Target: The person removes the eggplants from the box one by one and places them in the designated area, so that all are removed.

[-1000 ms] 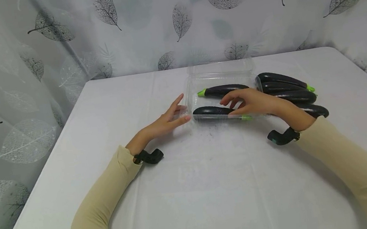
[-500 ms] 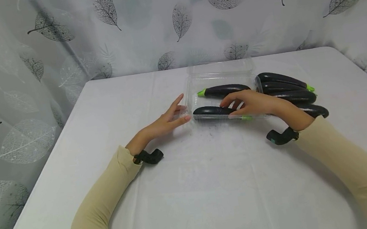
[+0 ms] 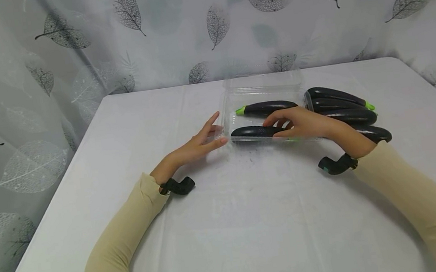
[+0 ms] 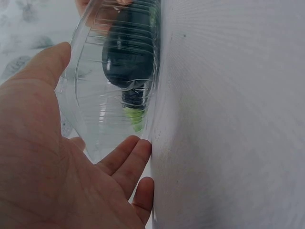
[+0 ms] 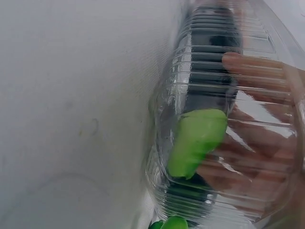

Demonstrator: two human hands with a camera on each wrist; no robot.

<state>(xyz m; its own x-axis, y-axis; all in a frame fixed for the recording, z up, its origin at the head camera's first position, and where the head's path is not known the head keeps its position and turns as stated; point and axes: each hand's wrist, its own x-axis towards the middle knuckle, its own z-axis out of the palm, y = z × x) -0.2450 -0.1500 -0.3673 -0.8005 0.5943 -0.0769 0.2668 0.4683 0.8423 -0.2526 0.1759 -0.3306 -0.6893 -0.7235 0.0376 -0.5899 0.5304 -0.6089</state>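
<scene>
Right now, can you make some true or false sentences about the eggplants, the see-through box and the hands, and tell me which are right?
1. Two eggplants lie inside the clear plastic box. True.
2. The right hand is lifting an eggplant high above the table. False: it reaches into the box and rests on the near eggplant, which lies low in the box.
3. The left hand rests open against the box's left side. True.
4. The eggplant pile is to the left of the box. False: it lies to the right of the box.
5. The far eggplant has a green stem end. True.
</scene>
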